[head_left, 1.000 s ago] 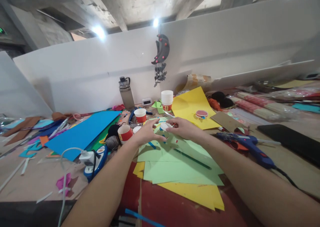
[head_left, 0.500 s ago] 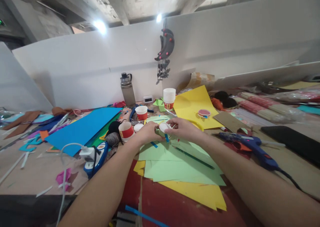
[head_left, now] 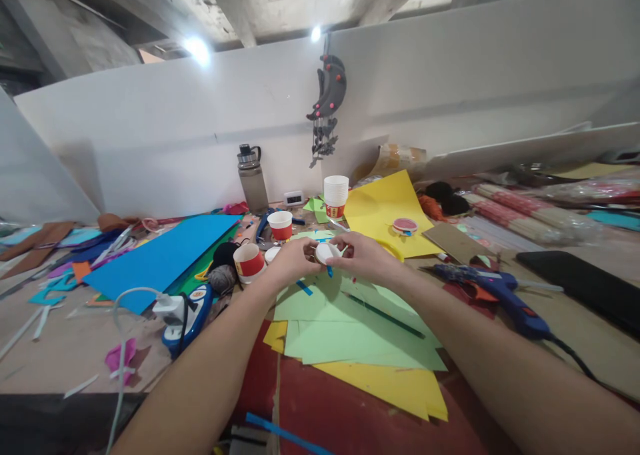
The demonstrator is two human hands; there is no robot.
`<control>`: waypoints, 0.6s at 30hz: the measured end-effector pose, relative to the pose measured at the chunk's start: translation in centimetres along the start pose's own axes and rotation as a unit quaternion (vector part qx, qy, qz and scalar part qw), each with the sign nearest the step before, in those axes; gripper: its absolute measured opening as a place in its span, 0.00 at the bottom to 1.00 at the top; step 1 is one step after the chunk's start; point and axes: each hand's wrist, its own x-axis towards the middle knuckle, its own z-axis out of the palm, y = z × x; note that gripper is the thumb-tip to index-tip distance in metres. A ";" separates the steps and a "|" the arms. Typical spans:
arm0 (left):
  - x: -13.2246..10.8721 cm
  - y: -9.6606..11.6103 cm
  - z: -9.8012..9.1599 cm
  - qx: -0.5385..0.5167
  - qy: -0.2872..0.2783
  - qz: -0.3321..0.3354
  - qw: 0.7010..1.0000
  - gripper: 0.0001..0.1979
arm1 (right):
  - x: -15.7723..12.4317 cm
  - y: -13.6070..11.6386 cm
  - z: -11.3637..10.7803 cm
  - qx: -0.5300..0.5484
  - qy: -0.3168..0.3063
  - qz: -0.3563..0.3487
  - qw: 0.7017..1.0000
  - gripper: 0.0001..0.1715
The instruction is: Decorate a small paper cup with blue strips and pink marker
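Observation:
Between my two hands, above the light green paper sheets (head_left: 360, 345), is a small white round disc (head_left: 327, 251) with a blue strip hanging from its lower edge. My left hand (head_left: 298, 261) pinches its left side, fingers curled. From the right, my right hand (head_left: 364, 255) grips the other edge between thumb and fingers. A loose blue paper strip (head_left: 305, 288) lies on the green sheets below my left hand. A dark green pencil (head_left: 385, 315) rests slantwise on the same sheets, under my right wrist. Another white disc (head_left: 273, 253) shows partly behind my left hand.
Red-and-white paper cups (head_left: 249, 261) stand left of my hands, with a cup stack (head_left: 336, 198) behind. A blue glue gun (head_left: 493, 285) lies right, beside a black slab (head_left: 575, 288). A power strip (head_left: 187, 321) with a white cable sits left. A bottle (head_left: 253, 185) stands by the wall.
The disc has tilted slightly between my fingers, and its blue strip hangs shorter in view. My left fingers have closed in nearer to it. The whole view has shifted slightly.

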 end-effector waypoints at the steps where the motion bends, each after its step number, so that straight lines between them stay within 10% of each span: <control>1: 0.0 0.0 0.0 -0.010 0.005 -0.009 1.000 0.20 | 0.0 0.0 0.0 0.003 0.005 0.001 1.000 0.19; 18: -0.1 1.0 0.6 -0.085 0.049 -0.025 0.995 0.20 | -0.2 -0.1 0.3 -0.007 0.014 0.007 1.000 0.15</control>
